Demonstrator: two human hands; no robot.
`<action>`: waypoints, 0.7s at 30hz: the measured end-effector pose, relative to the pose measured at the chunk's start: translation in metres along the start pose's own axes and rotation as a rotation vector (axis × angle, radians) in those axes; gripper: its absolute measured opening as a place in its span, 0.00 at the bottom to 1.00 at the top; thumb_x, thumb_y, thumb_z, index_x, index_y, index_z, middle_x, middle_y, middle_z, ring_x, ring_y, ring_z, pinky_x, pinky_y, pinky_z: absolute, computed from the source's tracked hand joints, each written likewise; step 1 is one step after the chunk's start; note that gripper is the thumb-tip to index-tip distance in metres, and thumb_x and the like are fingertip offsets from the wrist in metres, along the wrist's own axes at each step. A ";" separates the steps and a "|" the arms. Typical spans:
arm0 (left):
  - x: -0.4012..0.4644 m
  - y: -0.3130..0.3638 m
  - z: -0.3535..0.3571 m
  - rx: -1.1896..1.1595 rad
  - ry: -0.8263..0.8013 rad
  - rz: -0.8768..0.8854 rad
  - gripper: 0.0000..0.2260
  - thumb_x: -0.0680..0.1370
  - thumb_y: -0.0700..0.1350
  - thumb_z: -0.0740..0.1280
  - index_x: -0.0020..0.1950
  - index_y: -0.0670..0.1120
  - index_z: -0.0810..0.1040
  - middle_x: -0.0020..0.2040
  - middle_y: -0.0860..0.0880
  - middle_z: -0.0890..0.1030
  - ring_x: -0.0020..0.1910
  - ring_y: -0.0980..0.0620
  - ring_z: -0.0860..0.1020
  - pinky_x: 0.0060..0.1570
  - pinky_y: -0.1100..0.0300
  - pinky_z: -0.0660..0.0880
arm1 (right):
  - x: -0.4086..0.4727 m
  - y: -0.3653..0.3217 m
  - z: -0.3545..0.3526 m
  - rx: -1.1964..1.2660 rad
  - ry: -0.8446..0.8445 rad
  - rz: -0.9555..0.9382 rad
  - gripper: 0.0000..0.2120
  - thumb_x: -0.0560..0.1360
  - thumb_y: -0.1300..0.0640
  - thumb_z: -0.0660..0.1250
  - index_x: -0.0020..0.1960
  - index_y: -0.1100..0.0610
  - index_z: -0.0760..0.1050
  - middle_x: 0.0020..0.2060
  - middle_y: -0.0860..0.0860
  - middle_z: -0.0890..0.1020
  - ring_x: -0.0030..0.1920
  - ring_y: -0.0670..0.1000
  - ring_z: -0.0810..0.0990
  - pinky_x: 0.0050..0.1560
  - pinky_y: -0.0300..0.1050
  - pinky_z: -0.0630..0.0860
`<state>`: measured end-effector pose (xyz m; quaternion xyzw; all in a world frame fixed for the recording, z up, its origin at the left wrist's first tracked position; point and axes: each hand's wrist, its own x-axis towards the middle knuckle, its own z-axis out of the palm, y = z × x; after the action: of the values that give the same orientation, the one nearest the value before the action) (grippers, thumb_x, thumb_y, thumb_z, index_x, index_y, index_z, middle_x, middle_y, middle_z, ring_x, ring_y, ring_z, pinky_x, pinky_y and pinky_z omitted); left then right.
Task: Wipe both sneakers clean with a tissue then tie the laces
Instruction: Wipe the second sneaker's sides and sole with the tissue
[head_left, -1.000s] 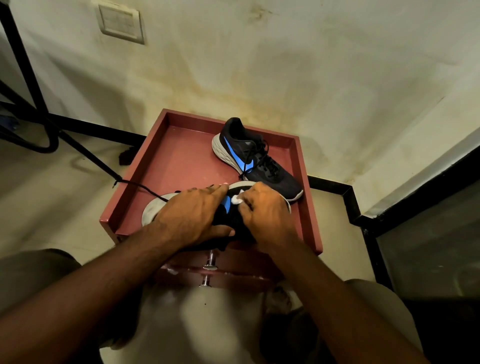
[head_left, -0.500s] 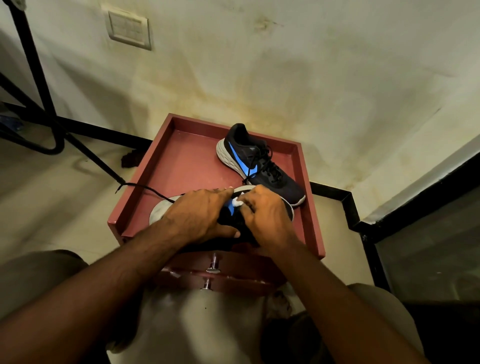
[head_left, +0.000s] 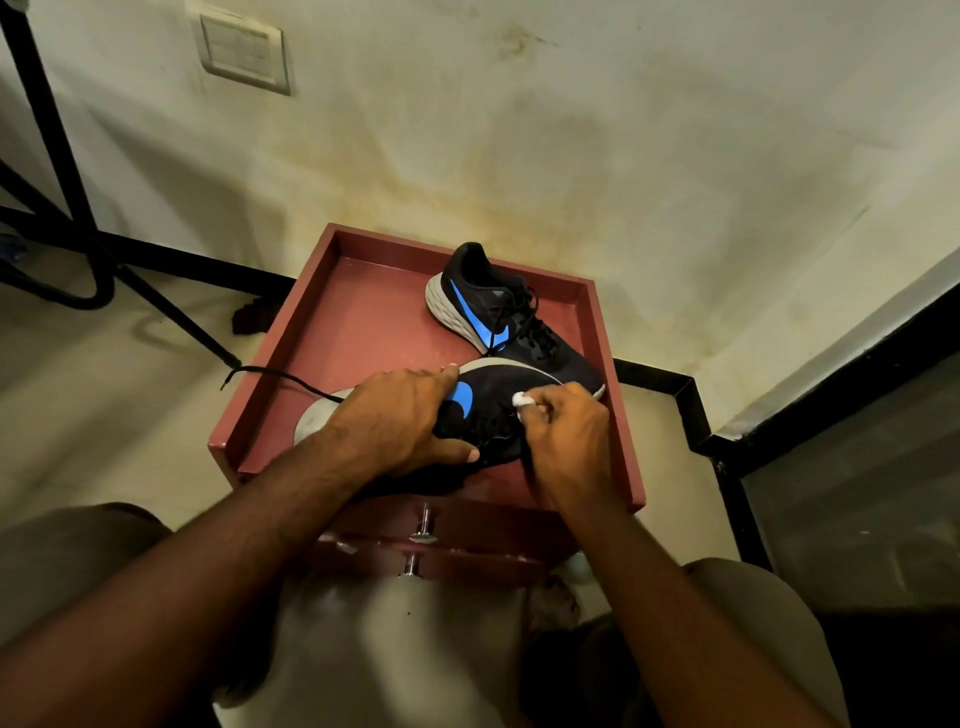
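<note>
While the left hand (head_left: 400, 421) grips the near sneaker (head_left: 493, 410) around its middle, fingers over the top edge and thumb curled along the near side, the shoe lies tipped on its side near the front of the red tabletop (head_left: 363, 312), pale sole turned away from the person. Right hand (head_left: 566, 441) has its fingers curled tight, pinching a small white wad of tissue (head_left: 521, 399) against the dark upper, toward the toe from the blue logo.

Judged stage: wiping of the first shoe under way, side panel being worked. Cannot tell how much of this shoe is already clean; light is dim and the fabric dark.

One lace end (head_left: 280, 376) of the held shoe trails loose across the left rim of the tabletop, so this one is untied.

Far sneaker (head_left: 498, 312) sits upright toward the back right, its toe close to the held shoe. Laces on it look slack, no clear bow visible; whether it has been wiped cannot be told.

Left to do, by my reading: finish this shoe, possibly wipe the other, then tie both pairs of laces.
</note>
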<state>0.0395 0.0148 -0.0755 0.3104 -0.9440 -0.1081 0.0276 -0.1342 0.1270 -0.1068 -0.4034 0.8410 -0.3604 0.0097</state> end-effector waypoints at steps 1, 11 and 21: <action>-0.001 0.000 0.000 -0.005 0.004 0.003 0.47 0.71 0.72 0.68 0.81 0.47 0.59 0.71 0.47 0.77 0.66 0.45 0.77 0.62 0.50 0.74 | -0.001 -0.010 0.005 0.038 -0.011 -0.054 0.06 0.78 0.56 0.72 0.50 0.57 0.86 0.46 0.51 0.83 0.44 0.48 0.80 0.49 0.44 0.78; 0.007 -0.003 -0.006 -0.090 -0.061 -0.040 0.44 0.69 0.72 0.70 0.78 0.51 0.64 0.70 0.48 0.77 0.66 0.45 0.77 0.64 0.50 0.74 | 0.012 0.037 -0.028 -0.180 -0.111 -0.176 0.05 0.78 0.60 0.71 0.52 0.57 0.85 0.47 0.52 0.80 0.45 0.49 0.78 0.49 0.43 0.75; 0.004 -0.003 -0.010 -0.122 -0.079 -0.026 0.44 0.70 0.71 0.71 0.79 0.51 0.64 0.72 0.49 0.77 0.67 0.46 0.76 0.66 0.50 0.73 | -0.040 0.038 0.001 -0.164 -0.368 -0.302 0.09 0.82 0.53 0.67 0.53 0.57 0.83 0.49 0.51 0.80 0.47 0.49 0.78 0.51 0.42 0.76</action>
<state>0.0390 0.0083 -0.0667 0.3158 -0.9319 -0.1782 0.0077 -0.1323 0.1698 -0.1418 -0.5829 0.7816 -0.2087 0.0761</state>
